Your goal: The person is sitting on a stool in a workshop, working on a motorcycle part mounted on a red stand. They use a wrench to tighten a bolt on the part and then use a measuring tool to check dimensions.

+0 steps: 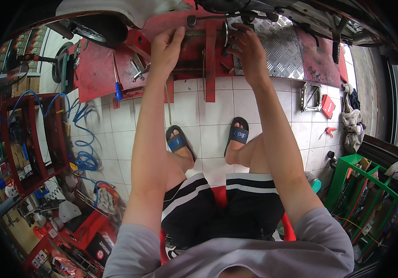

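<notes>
My left hand (167, 48) is closed at the left end of a coiled or threaded metal rod (195, 33), which lies level over the red lift table (101, 69). Past the rod's right part stands a red upright bar (211, 60). At the far right end is a round metal wheel (227, 36), seen edge-on. The fingers of my right hand (250, 48) curl around its rim from the right. A blue-handled screwdriver (118, 88) and a metal wrench (138, 74) rest on the table left of my left hand.
Motorbike parts, including a wheel (92, 32), hang over the table's far side. A blue coiled air hose (85, 153) and a red frame (34, 143) stand at left. On the right are a metal bracket (310, 98), a red box (328, 106) and a green rack (347, 171).
</notes>
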The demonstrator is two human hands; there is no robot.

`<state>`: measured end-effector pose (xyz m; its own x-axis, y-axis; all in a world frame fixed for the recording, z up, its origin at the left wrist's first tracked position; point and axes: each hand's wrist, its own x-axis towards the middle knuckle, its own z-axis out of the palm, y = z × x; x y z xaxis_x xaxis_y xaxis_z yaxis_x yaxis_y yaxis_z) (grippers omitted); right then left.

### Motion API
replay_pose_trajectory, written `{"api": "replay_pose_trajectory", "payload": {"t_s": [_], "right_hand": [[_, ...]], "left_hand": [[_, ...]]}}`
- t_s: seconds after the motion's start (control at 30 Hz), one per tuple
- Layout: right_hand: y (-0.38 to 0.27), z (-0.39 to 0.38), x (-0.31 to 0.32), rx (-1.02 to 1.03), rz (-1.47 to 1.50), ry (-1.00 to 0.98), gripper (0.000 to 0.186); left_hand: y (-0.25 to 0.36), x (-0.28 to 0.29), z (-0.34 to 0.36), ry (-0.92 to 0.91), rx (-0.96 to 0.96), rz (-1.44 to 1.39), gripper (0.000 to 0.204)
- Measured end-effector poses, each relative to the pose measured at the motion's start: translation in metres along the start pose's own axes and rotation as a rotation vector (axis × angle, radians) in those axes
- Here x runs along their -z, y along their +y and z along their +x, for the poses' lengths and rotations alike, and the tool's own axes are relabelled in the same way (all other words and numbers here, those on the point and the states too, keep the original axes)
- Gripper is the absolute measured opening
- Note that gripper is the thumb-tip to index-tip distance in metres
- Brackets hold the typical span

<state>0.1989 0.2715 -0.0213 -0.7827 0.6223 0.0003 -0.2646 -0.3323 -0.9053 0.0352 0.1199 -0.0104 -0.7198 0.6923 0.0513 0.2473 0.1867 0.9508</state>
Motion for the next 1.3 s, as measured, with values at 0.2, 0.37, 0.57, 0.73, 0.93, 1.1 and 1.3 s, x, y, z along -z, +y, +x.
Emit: {"api": "replay_pose_trajectory", "payload": {"t_s": [0.2,0.37,0.57,0.73,0.93,1.1,1.3], "right_hand": [[-0.002,-0.002,0.001,-0.033,0.012,-0.023,0.047],[-0.004,-0.001,-0.001,0.01,0.028,-0.051,0.05],[-0.005,-0.001,0.003,0.069,0.039,-0.044,0.057],[-0.006,-0.001,0.002,0.053,0.037,-0.028,0.054],[-0.004,0.0,0.009,0.046,0.05,-0.038,0.052],[-0.004,0.0,0.005,-0.003,0.075,-0.052,0.053],[-0.002,-0.001,0.004,-0.134,0.023,-0.054,0.054]], "left_hand": [[0.019,-0.009,-0.008,0.097,-0.142,-0.317,0.021],[0.015,0.004,0.0,-0.108,0.046,0.029,0.029],[0.012,-0.009,-0.002,0.035,-0.182,-0.281,0.028],[0.001,0.001,0.003,-0.147,0.104,0.144,0.028],[0.017,-0.016,-0.007,0.059,-0.216,-0.354,0.026],[0.0,-0.005,-0.003,-0.091,-0.042,-0.005,0.021],[0.017,-0.013,-0.006,0.033,-0.107,-0.321,0.022]]}}
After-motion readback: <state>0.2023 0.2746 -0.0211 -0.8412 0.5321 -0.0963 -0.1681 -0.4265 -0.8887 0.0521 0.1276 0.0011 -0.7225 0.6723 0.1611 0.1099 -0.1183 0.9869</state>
